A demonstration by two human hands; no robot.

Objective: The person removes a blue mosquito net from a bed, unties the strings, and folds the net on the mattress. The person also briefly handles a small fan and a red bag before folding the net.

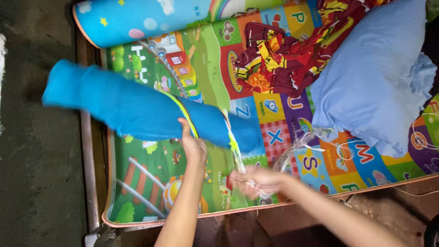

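Two hands are at work here, and I see both come up from the bottom edge. My left hand (193,145) is pressed against the underside of a blue bolster (137,110), fingers curled up onto its cloth near a yellow-green band. The bolster is held above a colourful alphabet play mat (151,183); its long axis runs nearly level across the view, tilted slightly so the left end sits higher and points toward the dark floor (36,160), while the right end points toward the pale blue pillow (375,77). My right hand (256,180) is blurred just below the bolster's right end, closed on a thin pale cord or strip (238,151) that hangs from that end; how tightly it grips I cannot tell. The hands are near each other, not touching. A red and yellow patterned cloth (283,50) lies crumpled beside the pillow.
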